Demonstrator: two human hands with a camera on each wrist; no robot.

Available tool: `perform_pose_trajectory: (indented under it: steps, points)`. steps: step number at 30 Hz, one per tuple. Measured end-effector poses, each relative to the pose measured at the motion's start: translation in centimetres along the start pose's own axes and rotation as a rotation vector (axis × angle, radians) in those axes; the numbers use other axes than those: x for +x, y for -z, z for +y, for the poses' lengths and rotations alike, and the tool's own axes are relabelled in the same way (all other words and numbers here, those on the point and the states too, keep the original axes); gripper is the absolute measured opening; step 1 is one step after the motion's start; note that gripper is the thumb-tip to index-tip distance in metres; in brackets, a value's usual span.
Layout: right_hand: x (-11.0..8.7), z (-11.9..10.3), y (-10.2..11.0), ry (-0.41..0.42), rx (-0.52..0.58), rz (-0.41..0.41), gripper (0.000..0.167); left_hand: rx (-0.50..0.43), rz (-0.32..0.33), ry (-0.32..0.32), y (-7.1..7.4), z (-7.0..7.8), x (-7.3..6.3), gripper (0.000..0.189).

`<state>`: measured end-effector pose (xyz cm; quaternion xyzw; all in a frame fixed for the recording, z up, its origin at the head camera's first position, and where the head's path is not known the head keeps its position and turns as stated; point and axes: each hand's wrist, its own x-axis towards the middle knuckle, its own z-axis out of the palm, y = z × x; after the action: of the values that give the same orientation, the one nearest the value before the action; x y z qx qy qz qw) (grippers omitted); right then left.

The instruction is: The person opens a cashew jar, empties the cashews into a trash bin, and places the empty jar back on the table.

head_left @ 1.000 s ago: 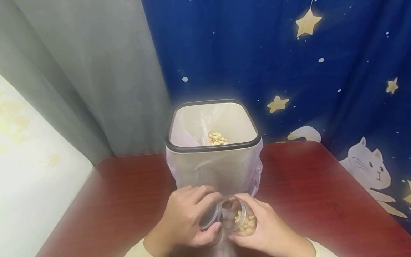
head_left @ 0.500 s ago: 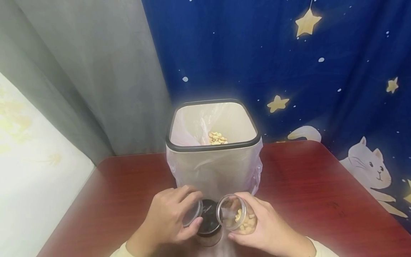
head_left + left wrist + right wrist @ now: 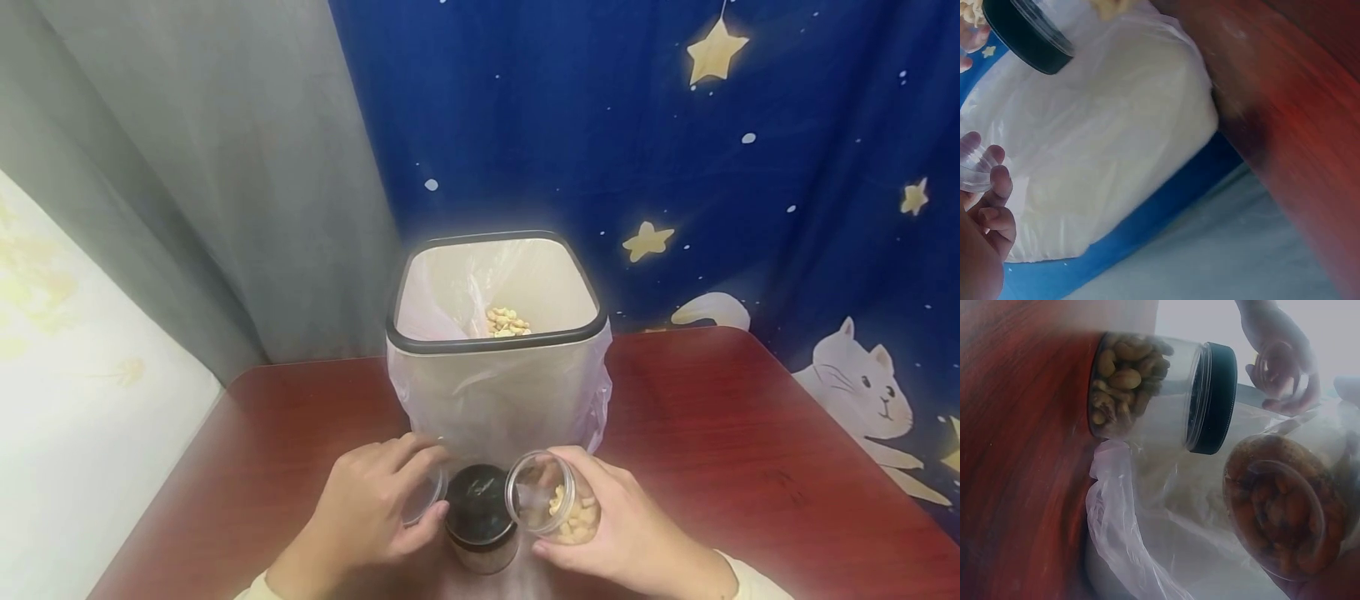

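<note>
My left hand (image 3: 375, 500) pinches a clear, shallow, round lid (image 3: 423, 497) at its rim; the lid also shows in the left wrist view. In my right hand (image 3: 622, 525) is a clear jar (image 3: 542, 492), uncovered and tilted with its mouth to the left. Cashew-like nuts (image 3: 577, 521) lie along its lower side. Between the hands, a second clear jar (image 3: 1147, 394) stands upright on the table. It has a black lid (image 3: 480, 504) and is part filled with nuts, as the right wrist view shows.
Just beyond the hands stands a cream bin (image 3: 495, 392) with a dark rim and a pinkish plastic bag. Pale nuts (image 3: 507, 322) show inside it. The red-brown table (image 3: 712, 433) extends on both sides; grey and blue curtains hang behind.
My left hand has moved left with the clear lid, away from the uncovered jar's mouth, so the black-lidded jar now shows. The right hand and its jar have barely moved.
</note>
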<state>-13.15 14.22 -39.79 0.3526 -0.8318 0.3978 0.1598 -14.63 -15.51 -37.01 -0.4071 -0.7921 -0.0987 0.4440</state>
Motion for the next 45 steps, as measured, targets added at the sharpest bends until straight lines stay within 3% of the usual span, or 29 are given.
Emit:
perform_pose_trajectory:
  steps: [5, 21, 33, 45]
  points:
    - [0.0, 0.0, 0.0, -0.003, 0.009, -0.004, 0.075, 0.016, -0.076, 0.047, 0.5, -0.4, -1.1, 0.042]
    - [0.0, 0.0, 0.1, 0.004, 0.049, -0.010, 0.074, 0.021, -0.287, 0.188, 1.2, -2.5, -2.8, 0.036]
    - [-0.1, -0.1, 0.2, 0.007, -0.007, 0.024, 0.076, 0.047, -0.380, 0.336, 0.8, -3.6, -3.9, 0.041]
    - [-0.1, -0.2, 0.4, 0.031, -0.001, 0.040, 0.075, 0.060, -0.517, 0.382, -0.3, -4.4, -5.0, 0.043]
